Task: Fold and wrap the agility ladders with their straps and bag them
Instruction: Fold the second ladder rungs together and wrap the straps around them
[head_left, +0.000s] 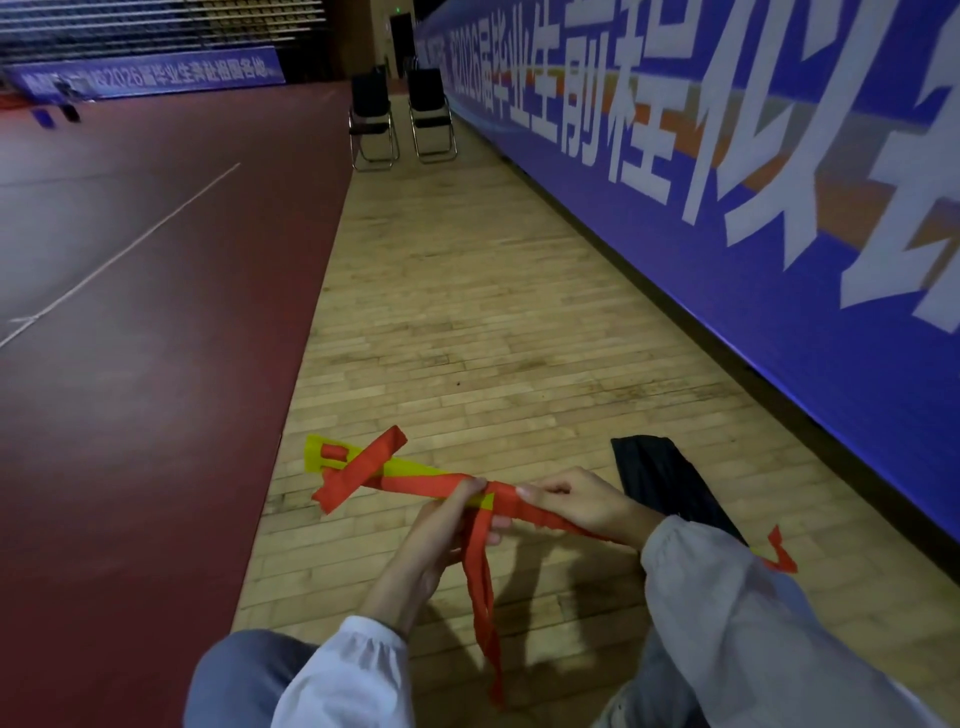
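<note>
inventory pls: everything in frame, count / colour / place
agility ladder: 1, yellow rungs, red straps, bundled, held at bottom centre
strap tail: 1, red, hanging from the bundle
strap end: 1, red, bottom right
bag: 1, black, lying right of the ladder
folding chairs: 2, black, far end, top centre
banners: 2, blue, white text, right wall and far left
wooden floor: 1, tan, centre
court surface: 1, maroon, white line, left
left hand: 1, grips ladder
right hand: 1, grips ladder
</note>
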